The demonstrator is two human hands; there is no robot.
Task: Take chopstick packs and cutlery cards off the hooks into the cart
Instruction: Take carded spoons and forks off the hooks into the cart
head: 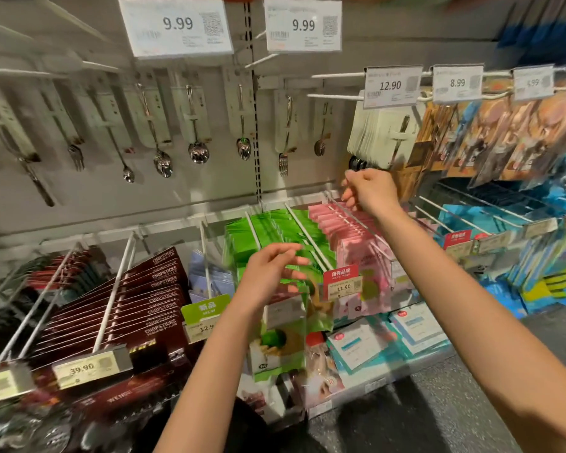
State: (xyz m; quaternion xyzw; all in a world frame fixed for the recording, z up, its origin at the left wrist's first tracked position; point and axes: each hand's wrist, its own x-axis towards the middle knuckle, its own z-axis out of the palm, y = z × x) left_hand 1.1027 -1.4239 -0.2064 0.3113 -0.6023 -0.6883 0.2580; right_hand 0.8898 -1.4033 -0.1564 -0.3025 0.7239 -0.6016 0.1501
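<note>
A thick stack of white cutlery cards [381, 135] hangs on a hook under the 12.90 tag at upper right. My right hand [370, 189] is raised just beneath the stack's dark lower ends with its fingers curled. I see the hand from the back, so whether it pinches a card is hidden. Green chopstick packs [268, 230] hang on a lower hook at centre. My left hand [272, 271] hovers over their front end with loose, spread fingers and holds nothing I can see. Pink packs [343, 230] hang on the hook to the right of the green ones. The cart is out of view.
Dark red chopstick boxes [138, 302] fill the hooks at lower left. Single spoons and forks on cards [195, 125] line the back wall. Blue and orange packs [517, 132] hang at right. Long white hook rods [111, 295] jut toward me. Grey floor [438, 403] lies below.
</note>
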